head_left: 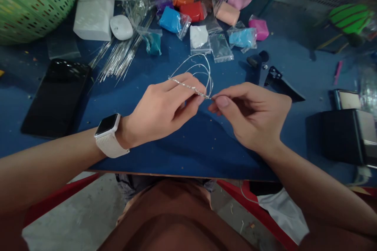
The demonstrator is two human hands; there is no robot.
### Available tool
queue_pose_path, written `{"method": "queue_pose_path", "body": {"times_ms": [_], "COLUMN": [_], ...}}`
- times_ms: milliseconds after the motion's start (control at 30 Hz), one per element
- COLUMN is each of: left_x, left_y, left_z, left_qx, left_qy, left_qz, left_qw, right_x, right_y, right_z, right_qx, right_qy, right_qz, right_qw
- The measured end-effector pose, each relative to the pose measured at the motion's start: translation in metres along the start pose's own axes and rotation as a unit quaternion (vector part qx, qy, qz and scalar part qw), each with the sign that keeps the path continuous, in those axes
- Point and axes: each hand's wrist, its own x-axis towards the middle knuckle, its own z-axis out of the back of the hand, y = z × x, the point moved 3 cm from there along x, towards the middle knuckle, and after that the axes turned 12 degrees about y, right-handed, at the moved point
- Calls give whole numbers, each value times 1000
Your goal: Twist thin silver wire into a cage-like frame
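Note:
Above the blue table, a silvery wire frame (209, 71) with thin curved loops and a twisted lower strand is held between both hands. My left hand (167, 104), with a watch (108, 129) on its wrist, is closed round the frame's near side. Its fingertips are partly hidden behind the twisted strand. My right hand (250, 115) pinches the right end of that strand between thumb and forefinger. The two hands' fingertips lie close together. Beyond my left hand, a bundle of straight metal wires (118, 60) rests on the table.
A black phone (55, 98) lies left, near a green perforated basket (32, 4). Bagged coloured clay (171, 19), a white box (94, 8) and a white rounded object (121, 27) sit at the back. Right are a black pointed piece (282, 86) and a dark box (341, 135).

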Motion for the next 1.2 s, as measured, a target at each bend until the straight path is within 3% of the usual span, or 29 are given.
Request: {"method": "queue_pose_path", "body": {"times_ms": [133,267,333,433,667,900,1033,1200], "left_x": [-1,-1,-1,0,-1,9,12,6], "left_y": [-2,-7,-9,-9,-8,-8,-5,-5], "left_z": [1,2,3,4,9,27,26,10], "left_qx": [10,39,48,70,141,108,73,60], "left_qy": [-26,-36,-29,0,21,161,163,129], "left_qz": [-16,-28,-20,3,-41,-22,-1,49], "left_qw": [999,998,998,998,989,981,984,989], "right_x": [3,8,9,9,4,1,2,5], "right_y": [-9,-9,-5,1,1,3,4,6], "right_z": [-2,-10,-12,-13,-13,-14,-14,-12], "right_qx": [151,347,399,429,436,426,435,415], "right_qy": [34,108,105,90,99,106,122,126], "right_qz": [-78,-207,-275,-324,-349,-368,-362,-351], "right_qw": [985,908,868,838,824,819,816,830]}}
